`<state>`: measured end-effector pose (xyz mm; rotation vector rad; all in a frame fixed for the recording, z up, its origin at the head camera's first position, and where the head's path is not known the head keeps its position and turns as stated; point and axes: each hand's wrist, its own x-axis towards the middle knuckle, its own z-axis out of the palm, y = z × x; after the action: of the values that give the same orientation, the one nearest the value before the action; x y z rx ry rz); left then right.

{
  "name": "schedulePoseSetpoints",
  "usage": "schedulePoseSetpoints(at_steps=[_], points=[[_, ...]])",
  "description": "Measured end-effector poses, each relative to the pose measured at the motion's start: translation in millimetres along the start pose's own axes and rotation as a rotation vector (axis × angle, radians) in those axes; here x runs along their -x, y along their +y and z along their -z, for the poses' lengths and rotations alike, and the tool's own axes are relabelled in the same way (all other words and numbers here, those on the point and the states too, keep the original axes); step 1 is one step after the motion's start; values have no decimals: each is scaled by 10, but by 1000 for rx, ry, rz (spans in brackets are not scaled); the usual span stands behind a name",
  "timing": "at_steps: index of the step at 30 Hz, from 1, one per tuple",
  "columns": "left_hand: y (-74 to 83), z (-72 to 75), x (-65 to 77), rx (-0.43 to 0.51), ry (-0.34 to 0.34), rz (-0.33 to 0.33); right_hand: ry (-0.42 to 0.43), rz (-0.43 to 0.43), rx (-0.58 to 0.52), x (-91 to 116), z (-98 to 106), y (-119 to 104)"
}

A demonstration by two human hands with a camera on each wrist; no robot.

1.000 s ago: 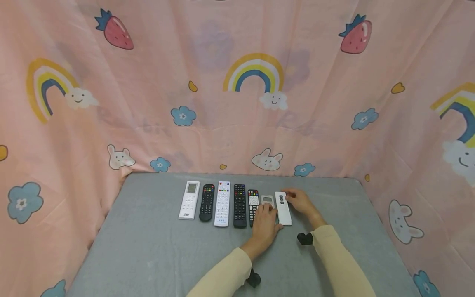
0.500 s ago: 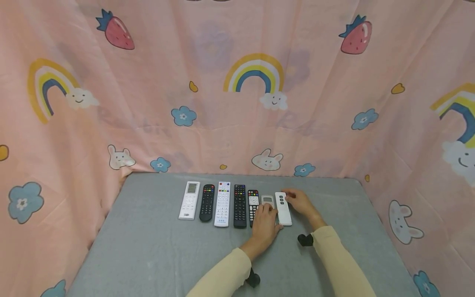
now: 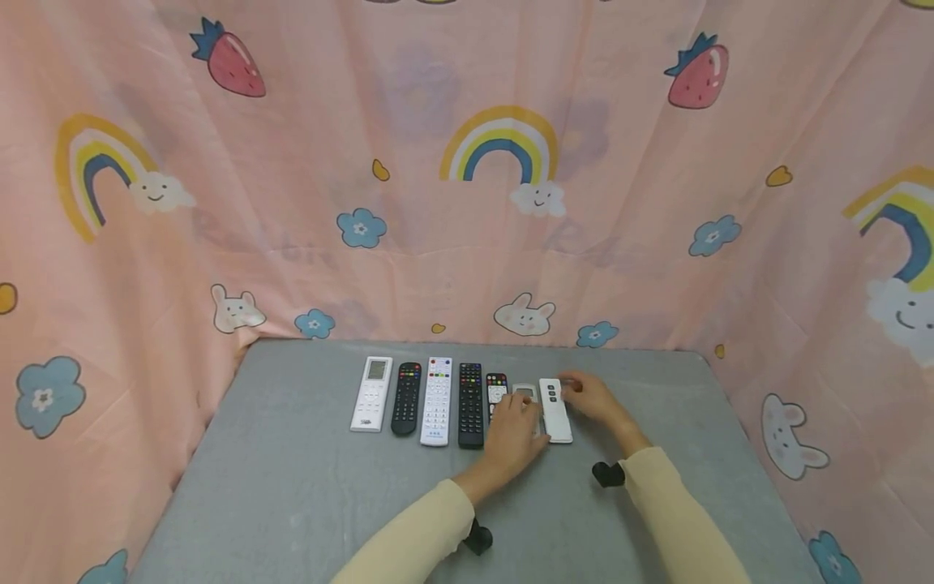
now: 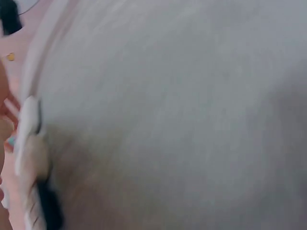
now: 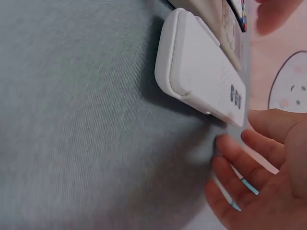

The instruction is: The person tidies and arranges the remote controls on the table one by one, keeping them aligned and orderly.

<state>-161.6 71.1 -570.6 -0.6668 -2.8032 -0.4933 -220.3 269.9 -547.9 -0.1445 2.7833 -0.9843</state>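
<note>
A white remote control [image 3: 556,414] with a few dark buttons lies at the right end of a row on the grey table. My right hand [image 3: 593,397] is beside its upper right edge. In the right wrist view, the fingers [image 5: 240,167] are loosely bent, with nothing between them. Over the pale remote with a small screen [image 3: 524,391] is my left hand [image 3: 513,431], fingers relaxed and partly covering it and the small black remote [image 3: 497,384]. Whether the left fingertips touch either one I cannot tell. The left wrist view is blurred.
Farther left in the row lie a long black remote [image 3: 470,405], a long white remote [image 3: 437,401], a rounded black remote [image 3: 406,399] and a white remote with a screen [image 3: 371,394]. A pink patterned curtain [image 3: 409,284] hangs behind the grey table [image 3: 292,495].
My left hand has shifted slightly up and left off the lower part of the pale remote, its forearm swinging left. My right forearm has moved slightly right. The remotes stay in their row.
</note>
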Motion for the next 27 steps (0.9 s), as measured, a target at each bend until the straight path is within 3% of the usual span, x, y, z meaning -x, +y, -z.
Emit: schedulePoseSetpoints(at_steps=[7, 14, 22, 27], points=[[-389, 396, 13, 105, -60, -57, -40, 79, 78, 175, 151, -83], [-911, 847, 125, 116, -103, -99, -100, 143, 170, 365, 306, -266], [-1494, 1296, 335, 59, -69, -82, 39, 253, 299, 555, 446, -361], [-1862, 1446, 503, 58, 2, -35, 163, 305, 336, 577, 452, -319]])
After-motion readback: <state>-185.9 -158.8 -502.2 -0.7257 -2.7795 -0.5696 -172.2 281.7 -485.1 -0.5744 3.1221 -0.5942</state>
